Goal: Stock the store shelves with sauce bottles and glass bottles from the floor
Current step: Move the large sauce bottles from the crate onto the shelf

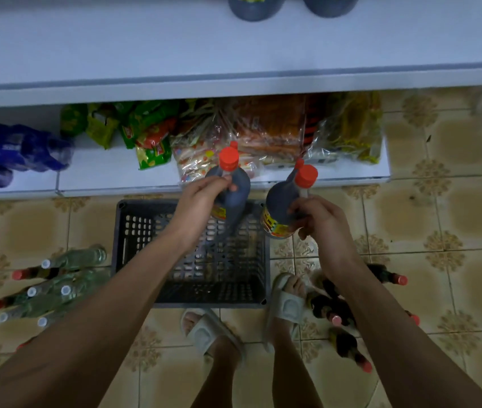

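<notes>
Above the crate, near frame centre: left hand (201, 198) curled round the shoulder of a dark sauce bottle (232, 187) with a red cap, held upright. At three o'clock from it, just apart: right hand (314, 216) gripping a second dark sauce bottle (282, 206), also red-capped, yellow label at its base, neck tilted toward one o'clock. Directly beneath both, on the tiled floor (440, 219): black perforated crate (192, 260), nothing visible inside. At eight o'clock from the crate: cluster of clear glass bottles (66, 290) with white caps, lying on the floor, mixed with a few dark red-capped ones. At four o'clock from the crate, partly hidden behind the right forearm: more dark bottles (348, 346) with red caps, lying on the floor. At six o'clock: two feet in pale slippers (288, 304), one touching the crate's near corner. At twelve o'clock from the hands: low white shelf (101, 172) carrying green snack packets (145, 134), clear-wrapped packages (278, 134) and blue packs (13, 154) at its ten o'clock end. Higher up, at twelve o'clock: wide white upper shelf (145, 54) with the bases of two shelved dark bottles (253, 8) at the top edge.
</notes>
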`<state>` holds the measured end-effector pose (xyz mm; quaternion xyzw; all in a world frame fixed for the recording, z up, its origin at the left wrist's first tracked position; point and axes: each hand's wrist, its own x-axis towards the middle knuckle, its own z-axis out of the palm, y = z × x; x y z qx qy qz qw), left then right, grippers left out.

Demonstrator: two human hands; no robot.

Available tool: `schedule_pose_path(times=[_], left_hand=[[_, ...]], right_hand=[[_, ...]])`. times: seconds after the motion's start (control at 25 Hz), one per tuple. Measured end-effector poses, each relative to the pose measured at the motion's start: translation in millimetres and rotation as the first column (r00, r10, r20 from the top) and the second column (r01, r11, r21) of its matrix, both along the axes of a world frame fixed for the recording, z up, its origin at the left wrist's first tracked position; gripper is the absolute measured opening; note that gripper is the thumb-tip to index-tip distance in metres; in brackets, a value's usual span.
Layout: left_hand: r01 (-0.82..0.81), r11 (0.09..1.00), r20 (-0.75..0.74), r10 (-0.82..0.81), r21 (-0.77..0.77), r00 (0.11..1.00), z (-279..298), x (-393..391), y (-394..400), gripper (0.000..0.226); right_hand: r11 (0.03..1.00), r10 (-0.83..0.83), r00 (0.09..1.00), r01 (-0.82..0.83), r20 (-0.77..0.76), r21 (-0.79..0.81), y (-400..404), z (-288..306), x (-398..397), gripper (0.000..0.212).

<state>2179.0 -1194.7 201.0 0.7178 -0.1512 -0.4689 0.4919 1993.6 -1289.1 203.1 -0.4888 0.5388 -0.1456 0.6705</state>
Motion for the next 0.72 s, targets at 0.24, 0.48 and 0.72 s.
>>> schedule_pose_path(times=[0.24,0.48,0.72], left_hand=[[0.169,0.975,0.092,-0.157,-0.143,0.983,59.0,5.8,-52.1,0.029],[0.242,0.925,0.095,-0.223,-0.293,0.970,138.1,-6.3,-114.5,0.021],[0.264,0.888,0.162,-0.217,-0.376,0.963,199.4,-29.8,-190.2,0.022]], right_hand=[[0.987,-0.007,0.997,0.021,0.083,-0.159,-54.8,71.6,-4.6,0.023],[0.942,-0.044,0.983,0.099,0.176,-0.320,-118.4,149.1,-9.6,0.037],[0.899,-0.205,0.944,0.286,0.259,-0.331,-191.6,204.4,-17.2,0.025]])
